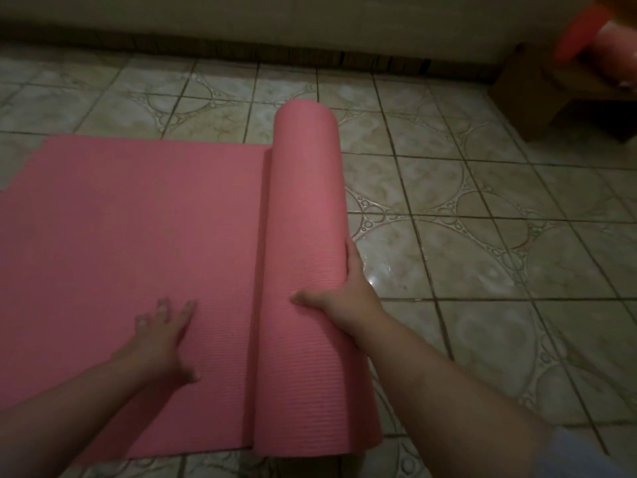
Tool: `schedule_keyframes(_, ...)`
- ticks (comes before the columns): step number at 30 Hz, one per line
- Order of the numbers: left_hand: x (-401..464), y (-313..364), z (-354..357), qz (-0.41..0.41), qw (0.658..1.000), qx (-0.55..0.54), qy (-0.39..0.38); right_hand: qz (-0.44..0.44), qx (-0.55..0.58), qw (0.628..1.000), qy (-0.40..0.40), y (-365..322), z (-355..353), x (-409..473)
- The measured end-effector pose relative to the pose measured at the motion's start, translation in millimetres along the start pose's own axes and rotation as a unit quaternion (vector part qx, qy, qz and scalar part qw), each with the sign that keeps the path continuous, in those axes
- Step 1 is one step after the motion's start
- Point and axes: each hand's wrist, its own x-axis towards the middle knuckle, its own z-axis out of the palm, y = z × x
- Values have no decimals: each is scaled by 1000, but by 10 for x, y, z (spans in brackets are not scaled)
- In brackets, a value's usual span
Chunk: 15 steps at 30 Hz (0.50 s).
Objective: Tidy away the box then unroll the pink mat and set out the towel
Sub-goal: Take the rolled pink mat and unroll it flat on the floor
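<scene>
The pink mat (131, 243) lies partly unrolled on the tiled floor, its flat part spreading to the left. The rolled part (306, 208) stands as a thick cylinder running from near me toward the far wall. My right hand (344, 291) cups the right side of the roll, thumb on top and fingers wrapped behind it. My left hand (165, 336) rests flat on the unrolled part, fingers spread, just left of the roll. A brown cardboard box (537, 98) sits at the far right by the wall. No towel is clearly visible.
Glossy patterned floor tiles (482, 253) stretch to the right of the roll. A pale wall with a dark skirting (241, 50) runs along the back. A blurred orange and pink object (599, 36) sits above the box at the top right corner.
</scene>
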Motion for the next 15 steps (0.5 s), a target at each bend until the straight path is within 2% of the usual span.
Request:
schedule_keyframes(6, 19, 181, 38, -36, 996, -60, 60, 19, 37, 999, -25, 133, -422, 12)
schedule_keyframes(9, 35, 311, 33, -25, 995, -53, 77, 53, 90, 994, 16, 223, -712, -14)
schedule_keyframes(11, 31, 437, 14, -16, 996, -39, 80, 48, 131, 988, 72, 229, -853, 43)
schedule_keyframes(13, 18, 587, 3, -5, 996, -40, 80, 39, 127, 982, 134, 185, -926, 128)
schedule_keyframes(15, 14, 735, 4, 12, 996, -43, 73, 43, 98, 985, 136, 160, -935, 178)
